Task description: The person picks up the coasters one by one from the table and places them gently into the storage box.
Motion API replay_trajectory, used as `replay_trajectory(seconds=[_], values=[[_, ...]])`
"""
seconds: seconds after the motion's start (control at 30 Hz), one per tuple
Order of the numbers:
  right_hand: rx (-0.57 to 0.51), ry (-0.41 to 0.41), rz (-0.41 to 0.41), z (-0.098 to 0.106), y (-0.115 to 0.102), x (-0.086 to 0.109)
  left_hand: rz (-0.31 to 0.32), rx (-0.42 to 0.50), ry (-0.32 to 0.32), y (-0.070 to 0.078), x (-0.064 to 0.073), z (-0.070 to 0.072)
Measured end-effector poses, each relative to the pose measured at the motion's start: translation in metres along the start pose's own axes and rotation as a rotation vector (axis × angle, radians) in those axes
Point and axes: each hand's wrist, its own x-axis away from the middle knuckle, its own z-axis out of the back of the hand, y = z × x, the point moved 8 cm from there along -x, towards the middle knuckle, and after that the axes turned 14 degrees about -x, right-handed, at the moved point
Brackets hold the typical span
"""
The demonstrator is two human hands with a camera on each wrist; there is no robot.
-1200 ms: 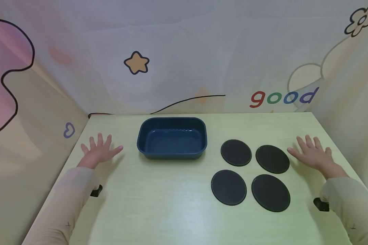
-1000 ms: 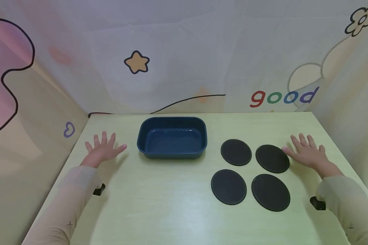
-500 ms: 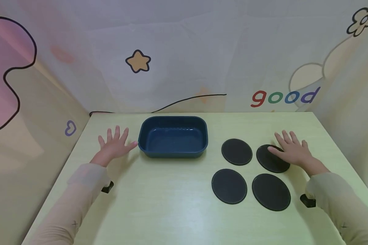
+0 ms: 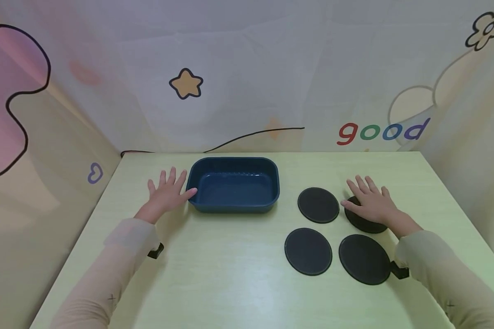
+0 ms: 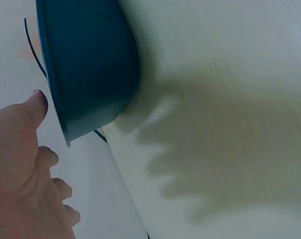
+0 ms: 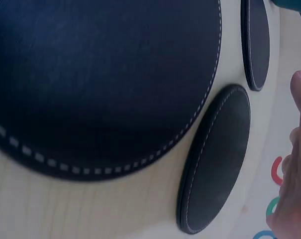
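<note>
A reach with both hands was judged to be the step in hand, as nothing was gripped. The left hand (image 4: 167, 197) was held at the left end of the blue tub (image 4: 232, 209), its fingers spread; the rim was overlapped by the thumb in the head view, but a gap was shown in the left wrist view, so contact could not be confirmed. The right hand (image 4: 372, 205) was poised, fingers likewise spread, above the far right coaster (image 4: 360, 223). By judgement, that hand would need to be lowered and its fingers curled at the coaster's edge, where little was offered to be pinched.

The tub was set near the far edge of the tabletop (image 4: 230, 274), open side up, its long axis laid left to right. Four round black coasters were laid flat to its right, so no long axis could be assigned to them.
</note>
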Motion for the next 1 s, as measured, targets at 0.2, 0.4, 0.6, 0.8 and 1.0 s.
replay_trajectory(seconds=[0.2, 0.4, 0.6, 0.8, 1.0], values=[[-0.003, 0.006, 0.055, -0.005, -0.019, -0.004, -0.038, 0.018, 0.073, 0.009, -0.005, 0.004], [0.001, -0.009, 0.094, -0.014, -0.032, -0.010, -0.049, 0.053, 0.192, 0.014, -0.007, 0.014], [0.002, -0.018, 0.120, -0.021, -0.039, -0.017, -0.038, 0.099, 0.280, 0.012, -0.008, 0.023], [-0.042, -0.014, 0.155, -0.023, -0.048, -0.020, -0.015, 0.192, 0.246, 0.010, -0.014, 0.018], [-0.131, 0.007, 0.136, -0.022, -0.051, -0.029, 0.004, 0.313, 0.239, 0.003, -0.020, 0.015]])
